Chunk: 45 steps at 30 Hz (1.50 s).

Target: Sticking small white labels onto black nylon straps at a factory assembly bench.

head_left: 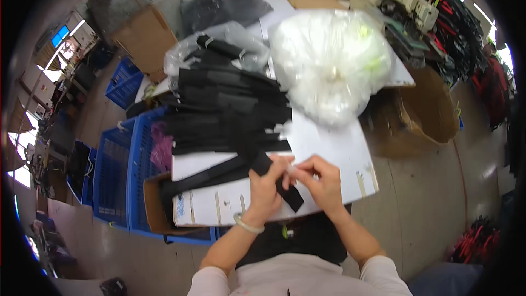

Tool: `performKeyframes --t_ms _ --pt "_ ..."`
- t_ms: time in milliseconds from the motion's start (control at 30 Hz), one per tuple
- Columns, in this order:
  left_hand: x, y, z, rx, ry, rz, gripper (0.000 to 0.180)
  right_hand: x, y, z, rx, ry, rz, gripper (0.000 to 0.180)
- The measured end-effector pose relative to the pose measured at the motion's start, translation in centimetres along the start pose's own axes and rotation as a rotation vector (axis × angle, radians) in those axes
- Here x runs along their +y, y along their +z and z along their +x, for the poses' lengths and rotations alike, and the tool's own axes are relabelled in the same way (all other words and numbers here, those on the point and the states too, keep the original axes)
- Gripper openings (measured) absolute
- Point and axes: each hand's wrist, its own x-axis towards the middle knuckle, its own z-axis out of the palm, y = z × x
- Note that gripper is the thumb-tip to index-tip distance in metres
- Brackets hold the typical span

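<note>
Close to the front edge of the white table (323,148), my left hand (266,189) is closed around a black fabric strip (295,201). The strip's short end sticks out below the fingers, and its longer part runs up toward a pile of black fabric strips (224,87). My right hand (322,182) meets the left one, thumb and finger pinched on a small white piece (291,169), too blurred to name. Another black strip (216,175) lies left of my hands, running over the table's left edge into a cardboard box (155,200).
A large clear plastic bag of white contents (331,66) sits on the table's right side. Blue crates (115,175) stand at the left, with a pink bag (160,148) beside them. An open cardboard box (422,112) is at the right. Farther back stands a sewing machine (397,0).
</note>
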Motion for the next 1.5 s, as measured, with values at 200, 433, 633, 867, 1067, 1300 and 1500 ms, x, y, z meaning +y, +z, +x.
performKeyframes --t_ms 200,433,633,867,1067,1300,1500 --pt "1.4 -2.5 3.7 0.109 -0.333 -0.592 0.038 -0.6 -2.7 -0.9 -0.172 0.035 0.062 0.011" --pt "0.3 -1.7 2.3 0.157 -0.362 -0.605 0.039 0.1 -1.4 -2.0 -0.122 -0.239 -0.277 0.017" --pt "-0.8 -0.9 1.0 0.087 -0.265 -0.493 0.041 0.5 0.2 -2.8 -0.015 -0.462 -0.542 0.023" --pt "0.3 -2.1 1.7 0.131 -0.219 -0.559 0.042 -1.6 -0.5 -2.9 -0.110 -0.324 -0.503 0.020" --pt "-0.2 -1.5 1.6 0.075 -0.201 -0.534 0.043 -0.6 -0.3 -3.1 -0.145 -0.429 -0.543 0.019" --pt "0.4 -2.2 2.0 0.092 -0.237 -0.618 0.045 -0.3 0.2 -2.6 -0.106 -0.466 -0.428 0.019" --pt "-0.8 -1.3 1.5 0.047 -0.299 -0.666 0.045 1.6 1.4 -2.5 -0.006 -0.541 -0.410 0.019"
